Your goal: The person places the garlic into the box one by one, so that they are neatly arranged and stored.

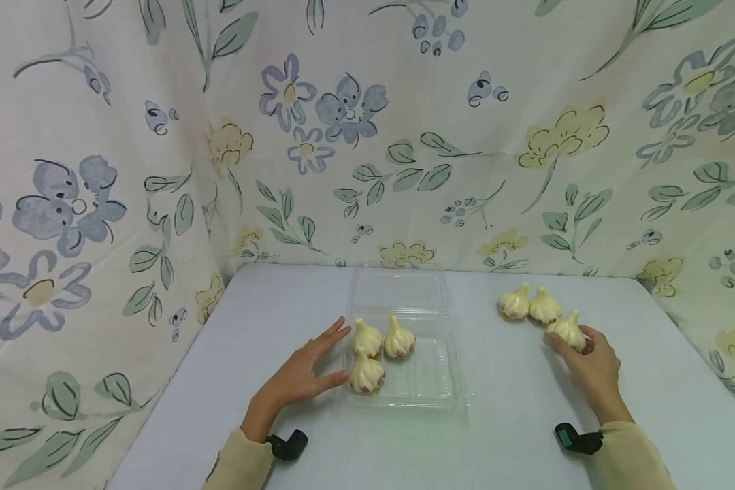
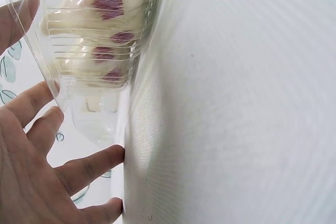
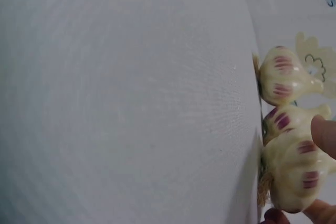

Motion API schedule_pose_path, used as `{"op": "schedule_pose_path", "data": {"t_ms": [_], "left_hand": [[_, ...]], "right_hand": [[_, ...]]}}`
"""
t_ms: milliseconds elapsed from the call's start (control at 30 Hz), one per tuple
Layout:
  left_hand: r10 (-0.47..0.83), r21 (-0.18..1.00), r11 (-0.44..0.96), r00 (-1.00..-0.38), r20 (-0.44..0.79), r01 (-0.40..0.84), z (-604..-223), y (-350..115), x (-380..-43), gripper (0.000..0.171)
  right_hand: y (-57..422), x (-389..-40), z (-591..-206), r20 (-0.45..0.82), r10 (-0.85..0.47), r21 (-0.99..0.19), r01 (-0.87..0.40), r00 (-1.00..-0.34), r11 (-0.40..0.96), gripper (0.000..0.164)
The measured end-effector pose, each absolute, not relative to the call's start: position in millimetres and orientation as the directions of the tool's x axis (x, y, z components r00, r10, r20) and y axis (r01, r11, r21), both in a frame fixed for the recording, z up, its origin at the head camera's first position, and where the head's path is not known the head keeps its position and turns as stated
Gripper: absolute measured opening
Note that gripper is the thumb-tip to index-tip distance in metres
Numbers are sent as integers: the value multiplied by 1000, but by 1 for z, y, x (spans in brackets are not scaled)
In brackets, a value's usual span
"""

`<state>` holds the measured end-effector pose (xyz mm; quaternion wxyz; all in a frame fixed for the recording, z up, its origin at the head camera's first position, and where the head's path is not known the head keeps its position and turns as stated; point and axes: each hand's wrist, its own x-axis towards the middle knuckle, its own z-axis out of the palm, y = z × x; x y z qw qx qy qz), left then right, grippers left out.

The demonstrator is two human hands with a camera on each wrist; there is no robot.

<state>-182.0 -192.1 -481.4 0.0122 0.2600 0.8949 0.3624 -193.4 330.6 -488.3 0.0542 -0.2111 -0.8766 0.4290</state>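
On the right of the table, my right hand [image 1: 593, 371] holds the nearest garlic bulb [image 1: 568, 331] between thumb and fingers. In the right wrist view the thumb lies against that bulb [image 3: 296, 169], with fingertips at its lower side. Two more garlic bulbs [image 1: 515, 302] stand just behind it. My left hand [image 1: 300, 373] is spread at the left side of a clear plastic clamshell box [image 1: 425, 393], fingertips right at the rim. Inside the box's left half sit three garlic bulbs [image 1: 399, 338]. Through the clear wall, purple-streaked bulbs [image 2: 108, 6] show in the left wrist view.
The box's clear lid [image 1: 398, 292] lies folded back toward the rear of the white table [image 1: 508, 435]. A flower-patterned cloth [image 1: 404, 197] hangs behind the table and along its sides. Each wrist carries a black camera [image 1: 289, 446].
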Motion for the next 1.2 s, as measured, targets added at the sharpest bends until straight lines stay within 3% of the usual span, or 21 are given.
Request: {"op": "schedule_pose_path", "data": {"t_ms": [533,1200], "left_hand": [[472,648,617,-869,149,446,-484,-192,-184,80],[473,648,614,-867,155,451,-484,-192,-184,80]], "right_hand": [[332,-194,-491,-55,434,-780,310,-899,544,89],[330,-189,-487,-109,450,-818,337,-886,466,89]]}}
